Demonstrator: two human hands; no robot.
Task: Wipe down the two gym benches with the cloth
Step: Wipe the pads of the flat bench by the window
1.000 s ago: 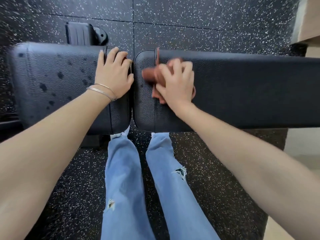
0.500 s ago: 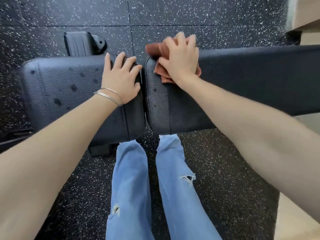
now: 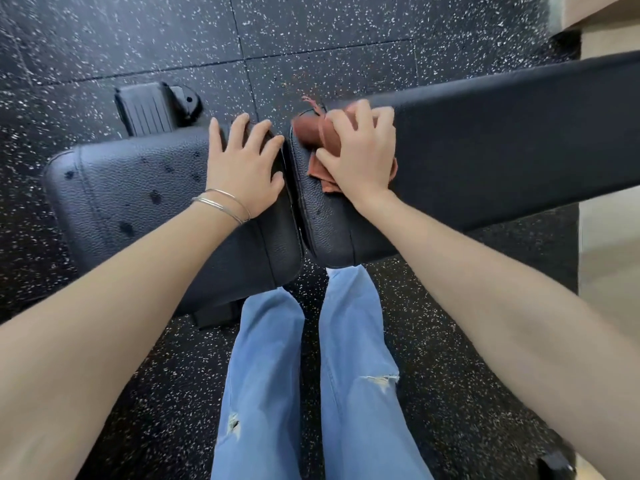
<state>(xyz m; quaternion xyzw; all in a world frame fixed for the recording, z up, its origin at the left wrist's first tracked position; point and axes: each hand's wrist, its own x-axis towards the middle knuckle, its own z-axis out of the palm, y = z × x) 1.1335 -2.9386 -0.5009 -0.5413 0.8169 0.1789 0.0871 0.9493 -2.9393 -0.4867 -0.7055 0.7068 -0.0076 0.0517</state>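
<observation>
Cloth (image 3: 311, 131): rust-brown, bunched, on the far left end of the right bench pad (image 3: 502, 143), just beside the gap between the two pads.

Jeans (image 3: 356, 358): pale blue, torn at both knees; nearest item. My legs stand close against the near edge of the pads.

Bangles (image 3: 221, 202): two thin silver rings on my left wrist.

Left bench pad (image 3: 131, 202): short, black, pebbled upholstery with rounded corners. Several dark spots (image 3: 155, 196) are scattered over its top. A narrow gap parts it from the right bench pad, which is long, black and runs off the right edge of view.

Left hand (image 3: 242, 168): flat on the right end of the left bench pad, fingers spread and straight, holding nothing.

Right hand (image 3: 360, 161): fingers curled over the cloth, gripping it against the pad. A loose corner shows under the palm; a frayed strand sticks up at the far edge.

Ribbed block (image 3: 149, 109): black, with a wheel (image 3: 185, 100) beside it, just behind the left bench pad.

Floor (image 3: 138, 36): black rubber tiles, speckled white.
</observation>
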